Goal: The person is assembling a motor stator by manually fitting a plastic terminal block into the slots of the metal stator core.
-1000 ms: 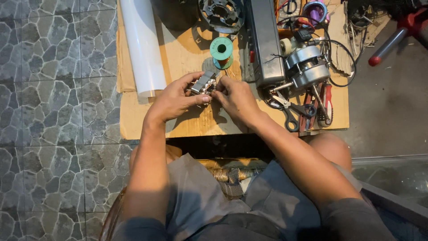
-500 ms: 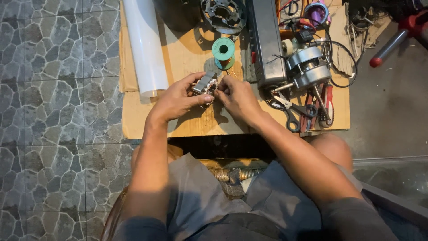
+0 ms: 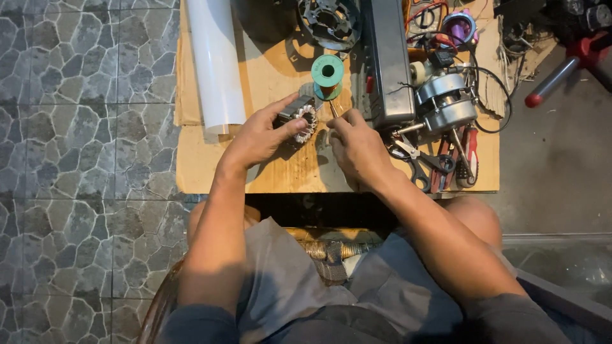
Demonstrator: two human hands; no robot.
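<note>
Left hand (image 3: 258, 137) grips the stator (image 3: 299, 118) at its 2 o'clock; right hand (image 3: 358, 150) pinches a thin tool (image 3: 333, 108) (tip hard to see) pointing toward 11, just beside it.

Grey cobble-pattern tiled floor (image 3: 76, 159) left, bare concrete floor (image 3: 561, 165) right, flat cardboard sheet (image 3: 210, 165) between.

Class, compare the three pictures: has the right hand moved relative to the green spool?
Yes. The right hand has drawn slightly rightward from the motor stator in the left hand; the green spool stays put.
</note>
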